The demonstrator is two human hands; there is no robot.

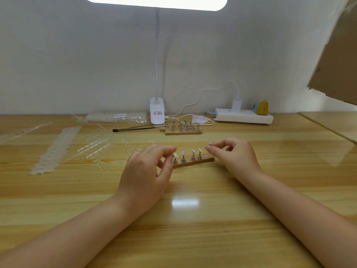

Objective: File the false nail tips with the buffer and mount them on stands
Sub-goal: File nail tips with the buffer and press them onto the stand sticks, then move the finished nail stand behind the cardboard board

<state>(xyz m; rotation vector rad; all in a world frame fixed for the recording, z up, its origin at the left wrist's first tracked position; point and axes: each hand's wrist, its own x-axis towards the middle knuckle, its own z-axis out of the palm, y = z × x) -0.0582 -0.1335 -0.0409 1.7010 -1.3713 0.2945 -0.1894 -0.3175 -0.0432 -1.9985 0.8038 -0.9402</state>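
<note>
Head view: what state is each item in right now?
Near wooden strip: four stands carry nail tips; one magnet spot bare.
Left hand: fingertips at the leftmost mounted tip.
Right hand: pinching a stand with a tip.
Far strips: stands bare.
Lamp: on.
Charger: plugged in.

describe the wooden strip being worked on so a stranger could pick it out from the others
Start at the white clip lamp by the wall and come toward the hands. The near wooden strip lies between the left hand and right hand. Unlike the two strips by the lamp, its stands carry white nail tips.
</note>
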